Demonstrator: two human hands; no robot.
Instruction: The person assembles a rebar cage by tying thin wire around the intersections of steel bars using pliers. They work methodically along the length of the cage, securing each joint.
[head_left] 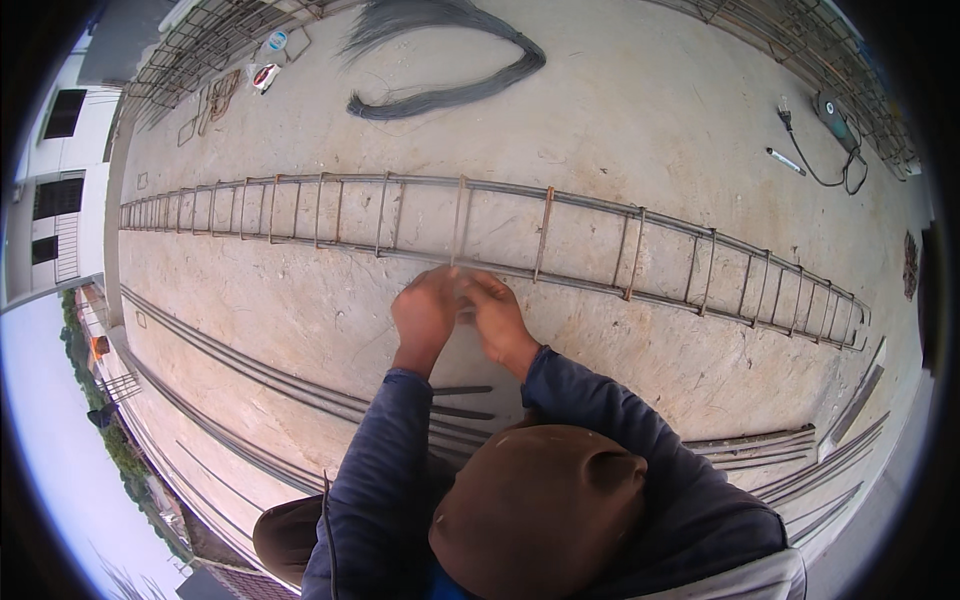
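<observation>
A long rebar cage [590, 204], made of steel bars with rusty square stirrups, stretches across the concrete floor in front of me. My left hand [424, 308] is closed at its near bar, where a stirrup [461, 222] meets it. That stirrup looks slightly smeared. Right beside it, my right hand [497, 318] is also closed, its fingertips almost touching the left ones. Whatever the fingers pinch is too small and blurred to make out. Both forearms, in dark blue sleeves, come up from the lower edge.
A bent bundle of thin tie wire [450, 100] lies beyond the cage. At far right are an angle grinder [832, 116] with its cord and a white marker [786, 161]. Loose steel bars [270, 372] lie on the near side. My brown-clad knee [540, 510] rises between my arms.
</observation>
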